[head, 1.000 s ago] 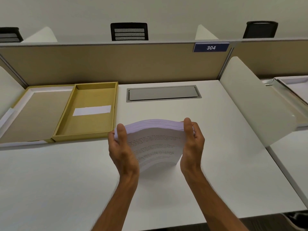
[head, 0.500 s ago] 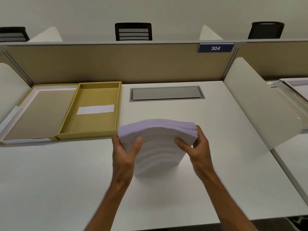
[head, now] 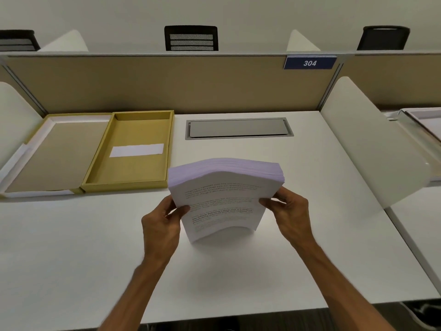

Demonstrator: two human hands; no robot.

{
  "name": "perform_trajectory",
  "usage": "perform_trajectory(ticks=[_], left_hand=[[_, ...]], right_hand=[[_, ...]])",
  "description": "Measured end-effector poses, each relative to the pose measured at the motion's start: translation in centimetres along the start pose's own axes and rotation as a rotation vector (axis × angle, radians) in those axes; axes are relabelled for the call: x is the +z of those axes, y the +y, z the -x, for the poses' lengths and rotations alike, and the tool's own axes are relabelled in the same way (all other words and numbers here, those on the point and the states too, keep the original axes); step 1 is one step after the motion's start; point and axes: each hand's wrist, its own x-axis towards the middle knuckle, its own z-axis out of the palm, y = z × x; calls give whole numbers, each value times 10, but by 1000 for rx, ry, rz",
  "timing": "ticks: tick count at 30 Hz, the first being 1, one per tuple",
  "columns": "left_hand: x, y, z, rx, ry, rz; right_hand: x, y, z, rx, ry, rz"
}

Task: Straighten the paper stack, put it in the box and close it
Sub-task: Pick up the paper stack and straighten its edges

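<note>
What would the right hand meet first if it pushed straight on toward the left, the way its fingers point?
The right hand already grips the paper stack, so it meets that first; beyond lies the left hand.

Two bare forearms were seen, reaching up from the near edge of the white desk (head: pixel 71 271). No sleeve, watch, ring or glove was worn on the left hand (head: pixel 162 225) or the right hand (head: pixel 290 217); both were uncovered to the lowest visible part of the arm. The edges of both forearms were blurred near the desk's front edge.
</note>
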Motion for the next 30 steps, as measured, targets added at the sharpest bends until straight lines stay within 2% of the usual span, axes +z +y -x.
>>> perform_trajectory(ticks=[10, 24, 30], left_hand=[[-2, -2, -6, 12, -4, 12], [-6, -23, 5, -95, -129, 71], [-5, -28, 4, -120, -101, 92]], right_hand=[[4, -3, 2, -35, 34, 17], [2, 19, 13, 18, -75, 10], [5, 26, 14, 30, -69, 26]])
